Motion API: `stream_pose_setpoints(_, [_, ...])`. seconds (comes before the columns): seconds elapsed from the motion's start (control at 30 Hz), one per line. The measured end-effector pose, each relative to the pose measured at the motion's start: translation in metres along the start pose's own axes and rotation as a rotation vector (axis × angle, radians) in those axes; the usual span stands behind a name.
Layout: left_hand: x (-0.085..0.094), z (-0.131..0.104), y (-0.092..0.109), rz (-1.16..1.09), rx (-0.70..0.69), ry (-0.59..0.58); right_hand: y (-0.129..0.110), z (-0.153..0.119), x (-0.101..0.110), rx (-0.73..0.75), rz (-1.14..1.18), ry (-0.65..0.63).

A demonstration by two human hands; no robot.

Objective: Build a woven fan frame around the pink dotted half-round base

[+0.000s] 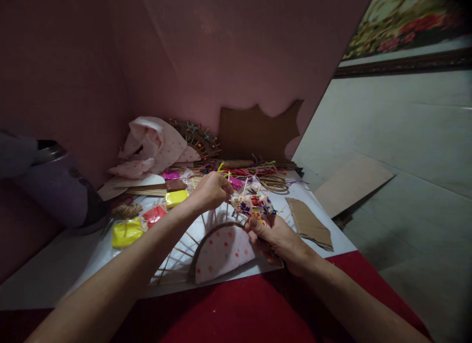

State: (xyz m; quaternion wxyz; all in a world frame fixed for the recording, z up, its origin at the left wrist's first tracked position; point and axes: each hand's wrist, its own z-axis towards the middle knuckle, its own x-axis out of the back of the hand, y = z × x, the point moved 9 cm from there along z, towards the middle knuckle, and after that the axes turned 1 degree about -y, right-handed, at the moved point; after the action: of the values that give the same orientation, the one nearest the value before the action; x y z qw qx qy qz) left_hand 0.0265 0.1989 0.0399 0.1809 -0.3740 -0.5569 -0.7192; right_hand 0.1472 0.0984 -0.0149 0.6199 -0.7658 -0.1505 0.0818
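Note:
A half-circle of cardboard [224,252] covered in pale spotted cloth stands on the white table top, with thin wooden sticks [186,237] fanning out from its curved edge. At its right side a colourful patterned strip of cloth [254,203] is wound among the sticks. My right hand [275,234] grips this strip and the half-circle's edge, thumb on top and the other fingers partly hidden beneath. My left hand [214,190] is closed in a pinch at the strip's left end, near the stick tips; what lies between its fingertips is too small to make out.
Yellow packets [127,233], a red packet [154,215] and twine [129,211] lie left. Behind are scissors [275,183], coloured cords [258,171] and crumpled spotted cloth [151,143]. A cardboard piece [309,222] lies right, a purple flask [62,185] stands far left, and a pink panel [206,52] rises behind.

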Motion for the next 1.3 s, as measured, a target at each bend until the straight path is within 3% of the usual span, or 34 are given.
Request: stream_pose_setpoints(1.3, [0.0023, -0.0005, 0.003, 0.015, 0.0, 0.007, -0.0016, -0.001, -0.0013, 0.001, 0.0, 0.001])
